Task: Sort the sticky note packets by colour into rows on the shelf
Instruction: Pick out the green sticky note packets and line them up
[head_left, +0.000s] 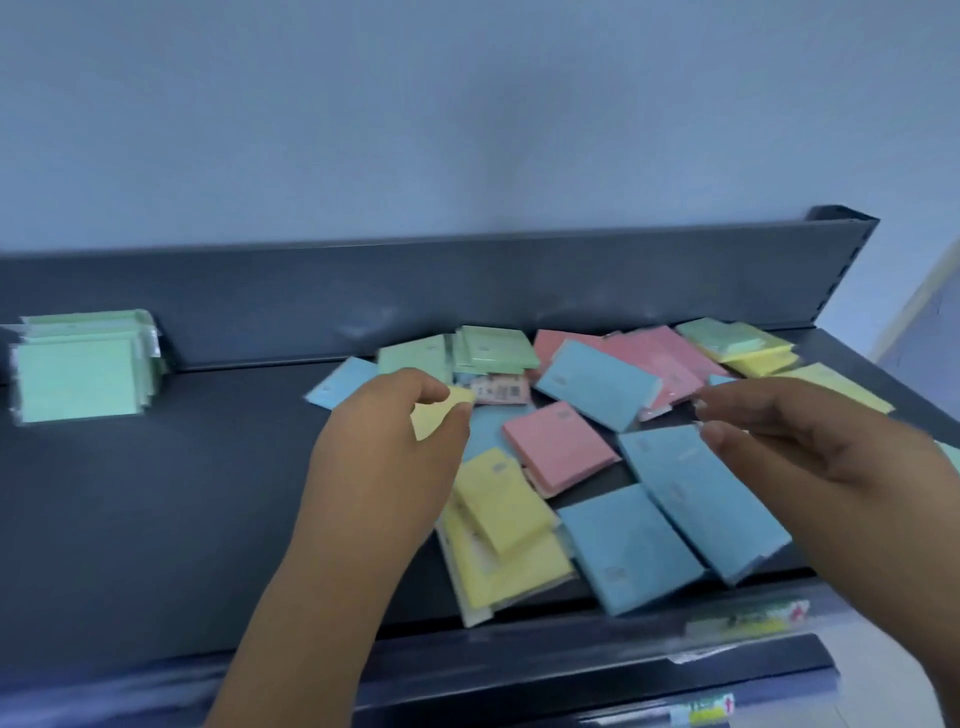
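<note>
L hand (395, 441), nearest the cam, pinched a yellow packet (441, 415) betw thumb & fingers, low over the shelf (156, 493) at the left edge of a mixed pile (561, 447) of blue, pink, yellow & green packets. R hand (810, 447) hovered over a blue packet (691, 483), fingers curled by its corner; couldn't tell if they gripped it. Green stack (78, 369) sat well apart, far left, by the back panel (467, 291).

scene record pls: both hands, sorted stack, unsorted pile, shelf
left hand: grip pinches a yellow packet above the pile
right hand: over the blue packets; grip unclear, blurred
sorted: green stack at the shelf's left end, apart from the pile
unsorted pile: blue, pink, yellow and green packets, overlapping, centre to right
shelf: dark grey, raised back panel
</note>
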